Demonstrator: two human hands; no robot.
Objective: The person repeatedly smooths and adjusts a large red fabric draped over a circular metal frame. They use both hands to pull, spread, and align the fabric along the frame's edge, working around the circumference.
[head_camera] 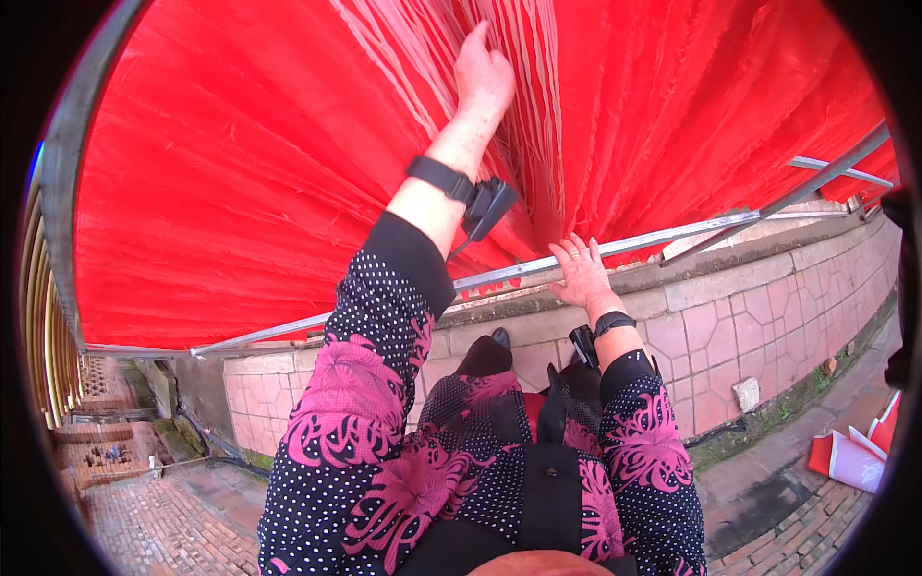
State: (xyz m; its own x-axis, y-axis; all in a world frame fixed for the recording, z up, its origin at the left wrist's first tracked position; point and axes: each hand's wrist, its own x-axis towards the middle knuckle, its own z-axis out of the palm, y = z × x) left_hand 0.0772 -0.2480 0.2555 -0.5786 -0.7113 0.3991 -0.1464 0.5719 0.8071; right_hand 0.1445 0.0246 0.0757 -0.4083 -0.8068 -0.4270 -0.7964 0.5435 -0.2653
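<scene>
Many layers of red fabric (238, 173) with frayed edges hang in a metal frame before me. Along the middle, their edges form a band of paler pink folds (425, 54). My left hand (486, 79) reaches out over these folds with its index finger extended and its other fingers curled. Whether it pinches any fabric is hidden. My right hand (582, 272) lies at the frame's near metal rail (670, 234), fingers somewhat apart and a ring on one of them. Black straps carrying small devices circle both wrists.
I stand on a ledge of pink paving tiles (756, 324). A stone (746, 394) lies near its edge. Brick paving (173, 518) is lower down, with red and white printed material (853, 453) at the right. Yellowish poles (43, 317) stand at the far left.
</scene>
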